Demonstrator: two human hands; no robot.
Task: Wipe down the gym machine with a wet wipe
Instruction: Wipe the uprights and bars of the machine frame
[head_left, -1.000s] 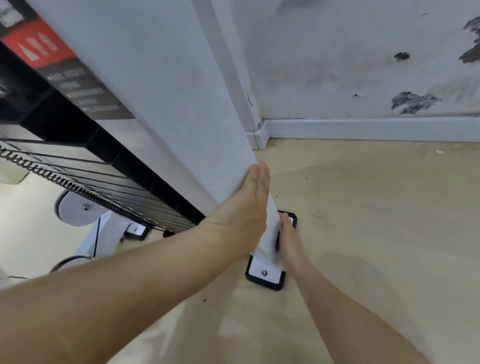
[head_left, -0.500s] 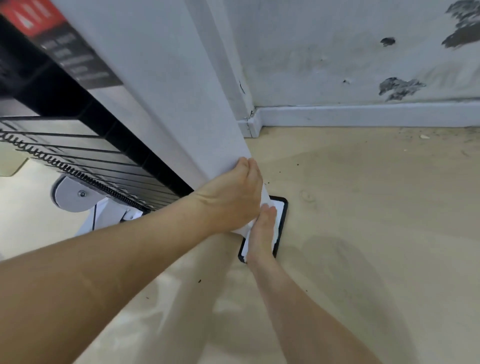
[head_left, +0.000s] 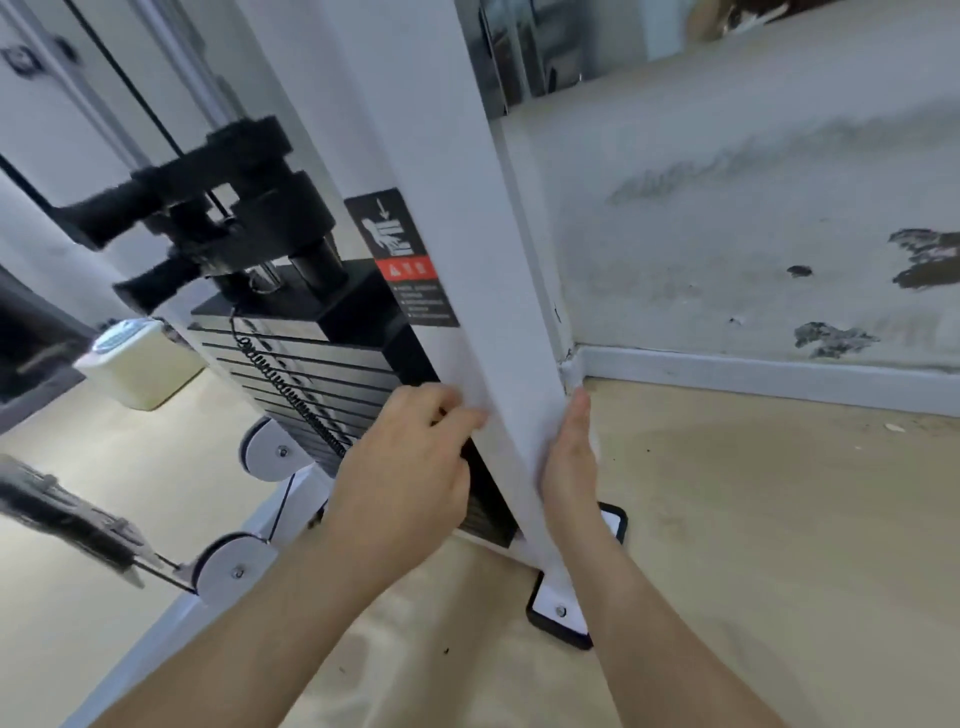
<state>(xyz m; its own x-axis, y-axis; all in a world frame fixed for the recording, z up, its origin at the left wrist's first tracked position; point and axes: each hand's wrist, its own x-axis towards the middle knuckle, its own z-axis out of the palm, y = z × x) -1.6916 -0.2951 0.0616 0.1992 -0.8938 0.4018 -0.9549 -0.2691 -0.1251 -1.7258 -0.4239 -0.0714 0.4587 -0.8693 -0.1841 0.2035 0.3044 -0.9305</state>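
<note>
Presumably the upright post (head_left: 498, 364) is being wiped. Its left edge is gripped by the curled fingers of the left hand (head_left: 410, 467). Its right face is pressed by the right hand (head_left: 569, 457), fingers straight. Only a pale sliver of the wet wipe (head_left: 594, 441) is seen there. Next, firm strokes along the post are probably called for.

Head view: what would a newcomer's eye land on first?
The white upright post fills the middle, with the left hand curled at its left edge and the right hand flat on its right side. Left of it stands the black weight stack; a red-and-black warning label sits on the post.
</note>
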